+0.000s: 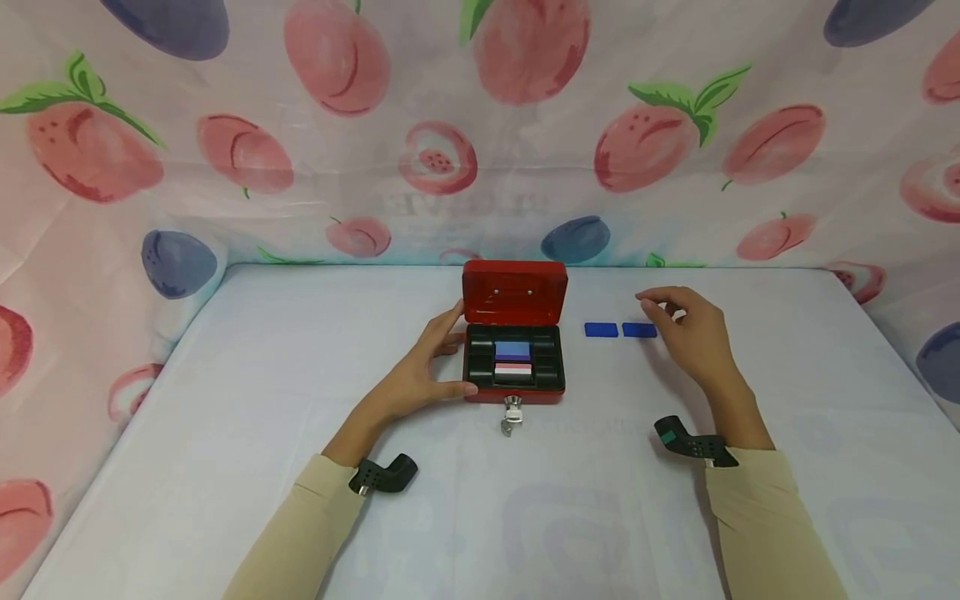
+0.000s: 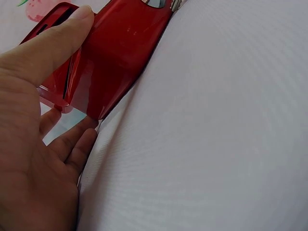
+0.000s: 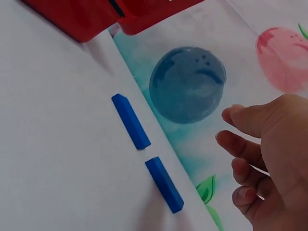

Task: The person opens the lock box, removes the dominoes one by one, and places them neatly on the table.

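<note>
A small red cash box (image 1: 513, 397) stands with its lid (image 1: 514, 292) raised. In the middle of its black tray (image 1: 551, 358) lie a blue and purple piece (image 1: 512, 350) and a pink and white piece (image 1: 513, 369). My left hand (image 1: 420, 371) holds the box at its left side, thumb on the front corner, fingers along the side and up by the lid. Right of the box, two flat dark blue blocks (image 1: 602, 330) lie end to end. Near the farther block (image 3: 164, 185) hovers my right hand (image 1: 693, 333), fingers loosely bent, nothing between them.
Keys (image 1: 507, 427) hang from the lock at the box's front. A white cloth (image 1: 600, 517) covers the table, and a fruit-printed curtain (image 1: 525, 183) rises behind its far edge. Each wrist wears a black camera mount (image 1: 386, 475).
</note>
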`<state>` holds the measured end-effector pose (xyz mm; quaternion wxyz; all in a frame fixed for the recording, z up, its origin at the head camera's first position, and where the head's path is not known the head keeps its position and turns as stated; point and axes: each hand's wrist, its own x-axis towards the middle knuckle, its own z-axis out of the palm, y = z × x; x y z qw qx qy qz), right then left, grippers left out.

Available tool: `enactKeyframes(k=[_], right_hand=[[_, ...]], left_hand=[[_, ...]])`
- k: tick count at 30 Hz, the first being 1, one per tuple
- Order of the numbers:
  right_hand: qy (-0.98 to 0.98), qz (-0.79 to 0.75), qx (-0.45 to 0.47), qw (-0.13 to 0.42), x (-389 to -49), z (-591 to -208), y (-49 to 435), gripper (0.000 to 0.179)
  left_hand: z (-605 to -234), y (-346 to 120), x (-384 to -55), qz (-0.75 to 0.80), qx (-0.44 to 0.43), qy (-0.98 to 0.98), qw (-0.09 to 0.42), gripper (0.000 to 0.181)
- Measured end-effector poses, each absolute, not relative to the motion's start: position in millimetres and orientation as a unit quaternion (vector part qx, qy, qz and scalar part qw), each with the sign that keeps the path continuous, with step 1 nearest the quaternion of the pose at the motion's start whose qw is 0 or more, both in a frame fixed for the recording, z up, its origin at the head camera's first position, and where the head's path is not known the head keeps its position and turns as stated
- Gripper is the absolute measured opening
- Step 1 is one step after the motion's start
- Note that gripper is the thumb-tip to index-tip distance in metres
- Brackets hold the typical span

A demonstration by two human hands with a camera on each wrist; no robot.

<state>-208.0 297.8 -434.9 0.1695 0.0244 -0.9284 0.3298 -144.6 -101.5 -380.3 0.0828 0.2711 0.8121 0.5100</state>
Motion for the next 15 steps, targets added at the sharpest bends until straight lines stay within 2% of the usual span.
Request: enactKeyframes(k=[6, 12, 15], right_hand=[[-0.919, 0.35, 0.048, 0.176, -211, -430, 292, 0.023], [-0.902, 0.403, 0.079, 0.136, -188, -385, 262, 0.027], [-0.898, 0.411, 0.088, 0.13, -189, -385, 258, 0.027]], left_hand=[[-375, -101, -143, 0.514, 0.28, 0.807, 0.084, 0.097], [-377, -101, -144, 0.517, 0.28, 0.805, 0.082, 0.098], [-377, -101, -144, 0.515, 0.275, 0.807, 0.083, 0.097]])
